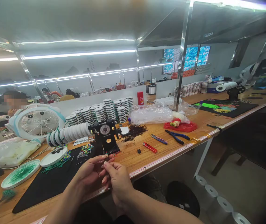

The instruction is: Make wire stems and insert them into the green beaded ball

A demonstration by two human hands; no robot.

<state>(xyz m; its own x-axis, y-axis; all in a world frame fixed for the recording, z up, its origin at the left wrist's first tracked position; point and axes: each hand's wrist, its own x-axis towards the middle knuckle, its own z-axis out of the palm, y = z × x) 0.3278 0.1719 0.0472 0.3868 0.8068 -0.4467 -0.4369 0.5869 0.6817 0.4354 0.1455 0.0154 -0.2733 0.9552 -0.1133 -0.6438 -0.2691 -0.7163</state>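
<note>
As left hand (89, 173), right hand (119, 183) curl just beside black winding machine (106, 138), grip unclear, cannot tell.

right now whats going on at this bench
A person sits at a long wooden bench, with the left hand and right hand raised together just in front of a black winder with a dial. Anything between the fingers is too small to tell. Coloured beads lie on a black mat to the left, and stacked white spools stand behind. Pliers and a red lighter lie to the right. A co-worker sits off to the left.
</note>
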